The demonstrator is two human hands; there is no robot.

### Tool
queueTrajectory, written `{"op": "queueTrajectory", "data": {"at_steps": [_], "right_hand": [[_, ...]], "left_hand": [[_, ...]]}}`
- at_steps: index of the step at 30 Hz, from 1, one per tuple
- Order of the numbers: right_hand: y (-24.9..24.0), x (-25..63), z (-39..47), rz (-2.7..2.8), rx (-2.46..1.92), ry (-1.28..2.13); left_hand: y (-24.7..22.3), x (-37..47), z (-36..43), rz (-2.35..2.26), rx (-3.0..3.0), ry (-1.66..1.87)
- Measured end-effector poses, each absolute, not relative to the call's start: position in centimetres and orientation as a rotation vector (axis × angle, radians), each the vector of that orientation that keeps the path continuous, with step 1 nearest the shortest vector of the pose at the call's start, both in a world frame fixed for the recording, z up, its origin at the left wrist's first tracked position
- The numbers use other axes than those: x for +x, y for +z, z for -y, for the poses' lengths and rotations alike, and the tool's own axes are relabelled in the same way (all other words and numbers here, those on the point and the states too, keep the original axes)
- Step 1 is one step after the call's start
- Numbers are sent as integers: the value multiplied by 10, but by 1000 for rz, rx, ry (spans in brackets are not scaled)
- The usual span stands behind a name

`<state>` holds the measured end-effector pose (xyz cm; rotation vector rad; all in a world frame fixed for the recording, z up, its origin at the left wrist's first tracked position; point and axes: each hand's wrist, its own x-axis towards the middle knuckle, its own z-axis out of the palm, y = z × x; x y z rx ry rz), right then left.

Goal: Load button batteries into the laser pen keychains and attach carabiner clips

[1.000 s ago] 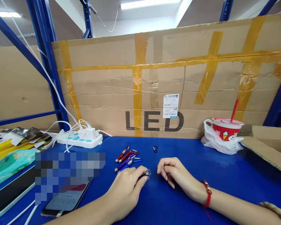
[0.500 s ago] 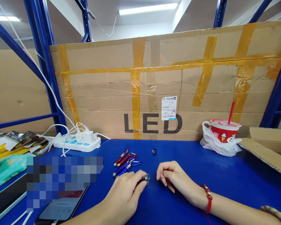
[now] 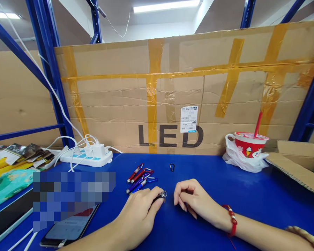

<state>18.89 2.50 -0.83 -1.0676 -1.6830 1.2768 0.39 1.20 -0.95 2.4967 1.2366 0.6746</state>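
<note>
My left hand is closed around a small dark object with a metal loop at its end; most of it is hidden by the fingers. To the right, my right hand rests at the blue table with curled fingers slightly apart and nothing visible in them. Just beyond my left hand lie two red pens with clips and two blue ones, close together. A small black carabiner sits by itself farther back, between the hands.
A white power strip with cables and a phone are on the left, near yellow and green packages. At the right stand a red cup in a plastic bag and an open carton. Cardboard walls the back.
The view has shifted slightly. My right hand has moved a little to the left; my left hand keeps its hold on the dark object.
</note>
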Motion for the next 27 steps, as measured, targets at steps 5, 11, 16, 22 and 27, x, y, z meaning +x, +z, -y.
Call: {"op": "queueTrajectory", "data": {"at_steps": [5, 11, 16, 22, 27], "right_hand": [[-9, 191, -25, 1576, -959, 1438], [-10, 193, -26, 1468, -877, 1579], [-9, 201, -34, 1336, -699, 1813], [-4, 214, -45, 1146, -484, 2130], [-4, 216, -46, 1119, -374, 2459]], "left_hand": [[-9, 4, -11, -1230, 2481, 690], [-8, 5, -12, -1237, 2479, 682], [-7, 5, -12, -1238, 2482, 655], [-8, 5, -13, -1229, 2481, 718], [-11, 5, -15, -1188, 2501, 693]]}}
